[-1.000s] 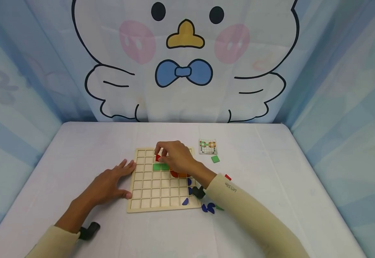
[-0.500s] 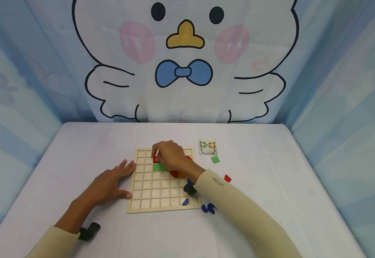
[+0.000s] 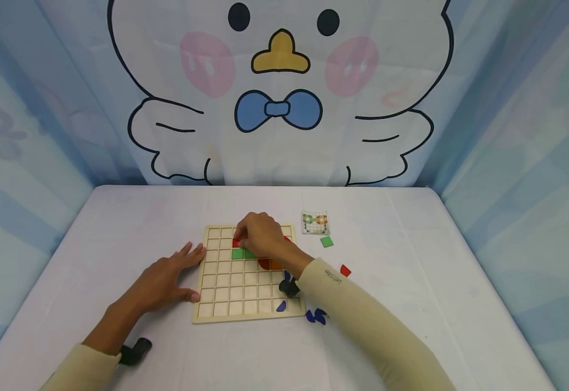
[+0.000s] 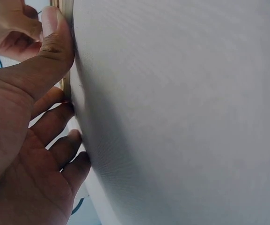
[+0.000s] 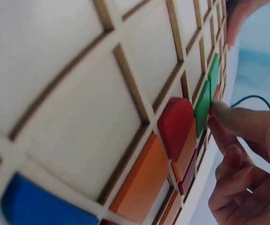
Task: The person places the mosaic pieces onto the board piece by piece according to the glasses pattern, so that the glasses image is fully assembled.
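Observation:
A wooden grid board (image 3: pixel 199 296) lies on the white table. My right hand (image 3: pixel 263 236) is over its upper part, thumb and index finger curled at a small red piece (image 3: pixel 236 243) in a cell just above two green tiles (image 3: pixel 237 253). In the right wrist view the thumb tip covers most of that red piece. Orange tiles (image 5: pixel 142 180), a rounded red piece (image 5: pixel 177 126) and a blue piece (image 5: pixel 41 204) sit in other cells. My left hand (image 3: pixel 167 277) has its fingers spread, with fingertips and thumb touching the board's left edge.
A small pattern card (image 3: pixel 316 222) lies beyond the board's upper right corner, with a loose green tile (image 3: pixel 326 241) below it. A red piece (image 3: pixel 345 270) and blue pieces (image 3: pixel 319 316) lie right of the board. One blue piece (image 3: pixel 281 306) rests near its lower right.
The right hand has moved slightly left and down, bringing the red piece from a tilted hold into the cell above the green tiles. The left hand has stayed in place.

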Demonstrator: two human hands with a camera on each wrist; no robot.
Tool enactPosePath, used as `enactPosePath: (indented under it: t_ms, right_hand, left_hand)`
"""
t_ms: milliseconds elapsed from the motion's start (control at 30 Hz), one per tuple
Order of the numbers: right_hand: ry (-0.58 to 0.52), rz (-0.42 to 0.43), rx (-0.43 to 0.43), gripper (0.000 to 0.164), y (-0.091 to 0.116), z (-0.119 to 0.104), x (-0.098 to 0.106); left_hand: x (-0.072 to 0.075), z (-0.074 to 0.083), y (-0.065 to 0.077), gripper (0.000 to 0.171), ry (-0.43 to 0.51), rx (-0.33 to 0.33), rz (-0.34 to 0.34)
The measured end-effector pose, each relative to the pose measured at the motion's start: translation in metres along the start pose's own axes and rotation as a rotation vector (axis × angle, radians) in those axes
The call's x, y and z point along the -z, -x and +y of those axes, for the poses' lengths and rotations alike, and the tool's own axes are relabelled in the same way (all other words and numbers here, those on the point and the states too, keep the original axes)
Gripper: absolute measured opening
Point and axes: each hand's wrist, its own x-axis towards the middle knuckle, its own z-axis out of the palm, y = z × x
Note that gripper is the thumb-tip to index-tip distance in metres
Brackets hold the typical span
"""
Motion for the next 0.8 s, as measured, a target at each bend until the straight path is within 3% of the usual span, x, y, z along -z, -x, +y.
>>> enactPosePath:
  t_ms: [133,300,467,800]
  right_hand:
    - [-0.1,-0.015,-0.016,0.015,0.005,0.005,0.005]
    - [-0.181,0.023,-0.024,0.02,0.015,0.016,0.018]
    - [-0.171,0.076,-0.03,0.02,0.03,0.035,0.035]
    - [-0.098,0.122,-0.166,0.021,0.06,0.084,0.073]
  left_hand:
    - [0.0,0.001,0.0,0.109,0.001,0.005,0.0]
    - [0.0,0.001,0.0,0.109,-0.005,0.01,0.006]
    - [-0.001,0.002,0.001,0.11,-0.006,0.011,0.012]
    - [-0.002,0.0,0.001,0.11,-0.009,-0.008,0.024]
